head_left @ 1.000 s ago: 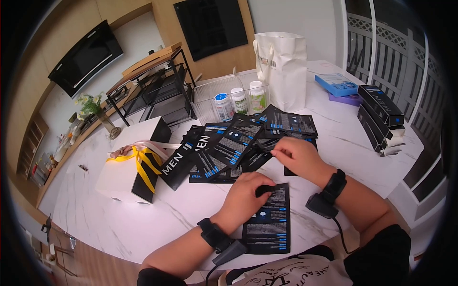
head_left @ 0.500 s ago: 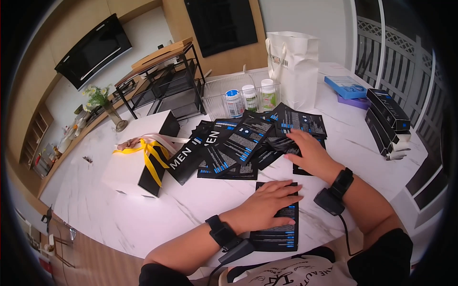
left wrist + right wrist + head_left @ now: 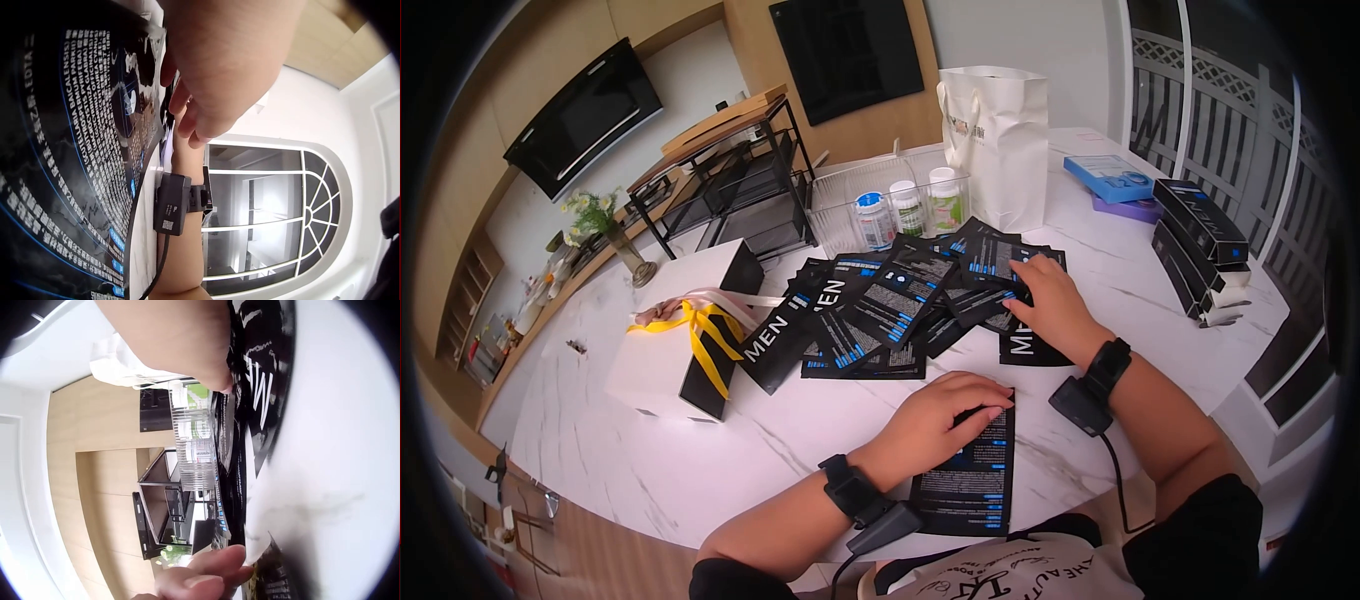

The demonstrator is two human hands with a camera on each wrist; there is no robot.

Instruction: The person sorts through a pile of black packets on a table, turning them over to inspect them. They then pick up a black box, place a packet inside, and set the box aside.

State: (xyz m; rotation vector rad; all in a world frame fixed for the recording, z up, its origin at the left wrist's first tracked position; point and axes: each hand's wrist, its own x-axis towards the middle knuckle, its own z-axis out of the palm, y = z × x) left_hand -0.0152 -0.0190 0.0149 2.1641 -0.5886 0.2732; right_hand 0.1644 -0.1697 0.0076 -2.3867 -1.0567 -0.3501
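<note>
My left hand (image 3: pixel 935 425) rests over the upper end of a black sachet (image 3: pixel 963 490) lying near the table's front edge, its fingers loosely bent. The sachet carries small print, which fills the left side of the left wrist view. Farther back, my right hand (image 3: pixel 1055 310) is at the right end of a pile of similar black sachets (image 3: pixel 900 290). Its fingertips and thumb lie apart on sachets there. Beneath it a sachet with large white letters (image 3: pixel 1022 345) shows. In the right wrist view the thumb tip is right at a sachet's edge.
Left of the pile stands a white and black box (image 3: pixel 665 345) with yellow and pink ribbons. Behind are a clear bin (image 3: pixel 830 215) with three bottles, a white paper bag (image 3: pixel 1010 150) and a black rack (image 3: pixel 730 190). Blue and black boxes (image 3: pixel 1200 235) stand at right.
My right hand has gone from the pile's near edge up onto its right end, uncovering a white-lettered sachet. The left hand spread flat over its sachet, then drew its fingers in.
</note>
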